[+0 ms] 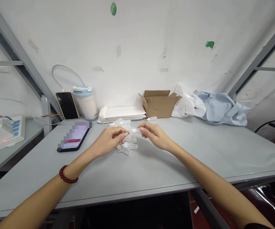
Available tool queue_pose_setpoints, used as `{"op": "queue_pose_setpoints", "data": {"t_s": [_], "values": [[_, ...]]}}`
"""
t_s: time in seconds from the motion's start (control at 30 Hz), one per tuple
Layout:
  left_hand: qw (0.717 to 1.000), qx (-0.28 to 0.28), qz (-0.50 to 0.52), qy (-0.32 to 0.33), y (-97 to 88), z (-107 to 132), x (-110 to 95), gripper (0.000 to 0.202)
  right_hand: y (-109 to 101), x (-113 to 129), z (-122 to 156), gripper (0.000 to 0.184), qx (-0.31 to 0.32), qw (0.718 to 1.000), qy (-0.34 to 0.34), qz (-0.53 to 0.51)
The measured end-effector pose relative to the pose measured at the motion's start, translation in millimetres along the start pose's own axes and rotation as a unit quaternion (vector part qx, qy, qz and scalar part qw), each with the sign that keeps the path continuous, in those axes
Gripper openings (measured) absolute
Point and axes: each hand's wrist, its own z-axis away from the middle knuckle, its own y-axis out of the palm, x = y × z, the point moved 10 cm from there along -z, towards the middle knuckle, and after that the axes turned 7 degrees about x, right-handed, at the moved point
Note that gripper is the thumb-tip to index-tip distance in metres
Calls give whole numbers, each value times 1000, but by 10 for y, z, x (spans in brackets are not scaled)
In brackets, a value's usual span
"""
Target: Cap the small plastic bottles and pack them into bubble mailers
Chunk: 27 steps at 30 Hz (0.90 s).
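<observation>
Between thumb and fingertips, my right hand pinches a small translucent dropper bottle with a white cap, lying level and pointing left. A thin, needle-like tip runs from the cap toward my left hand. The left fingers are pinched together at that tip; what sits between them is too small to make out. Under and around the left hand lies a loose pile of similar bottles, some with thin white loops. Another such bottle lies apart, farther back by the box.
Along the wall stand a propped phone, a blue-lidded cup, stacked white envelopes, an open cardboard box, a white plastic bag and a light-blue bag. Another phone lies left; a power strip is beyond.
</observation>
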Motion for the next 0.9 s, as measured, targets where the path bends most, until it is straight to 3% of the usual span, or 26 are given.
{"op": "queue_pose_setpoints", "data": {"t_s": [0.47,0.67,0.9], "values": [[1000,3,-20,0,11,-15,9,27,26,-37,2,29,14,1000,14,22],[990,-18,-130,56,21,0,-100,24,40,-34,-4,29,23,997,24,65],[973,4,-211,97,135,4,-149,28,118,-71,-5,31,39,996,17,82]]}}
